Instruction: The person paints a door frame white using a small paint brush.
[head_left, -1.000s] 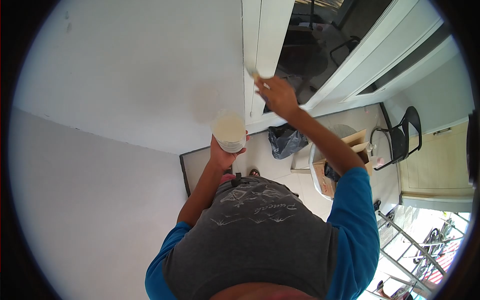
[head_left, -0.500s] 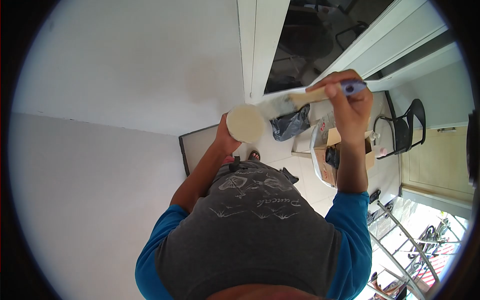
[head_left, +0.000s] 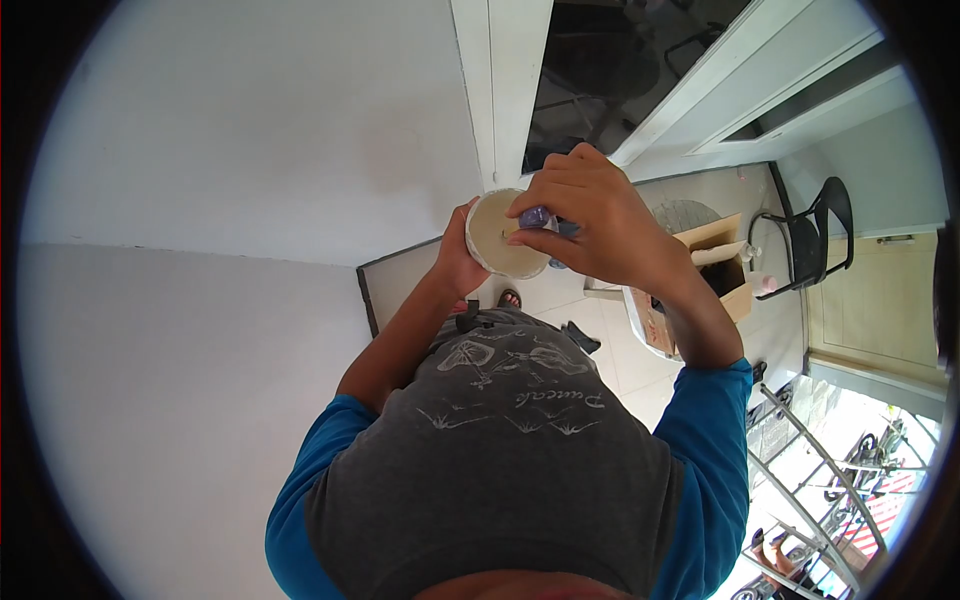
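Observation:
My left hand [head_left: 457,257] holds a round cream-coloured paint tub [head_left: 488,232] from its left side, fingers curled around the wall. The tub's open mouth faces up toward me, and its rim is smeared white. Over the tub's right edge, my right hand [head_left: 598,215] pinches the handle of a paintbrush [head_left: 536,216]; its purple handle end points up at me. The bristles are hidden below the hand, apparently inside the tub.
A grey-white wall [head_left: 250,150] rises close on the left. Ahead is a white-framed glass door [head_left: 600,60]. An opened cardboard box [head_left: 722,240] stands on the right, with a black chair [head_left: 822,235] beyond it. A metal ladder-like frame [head_left: 800,480] stands at lower right.
My right hand has brought the paintbrush left from beside the door frame to over the tub, turning its handle upright. The tub has shifted slightly right and up.

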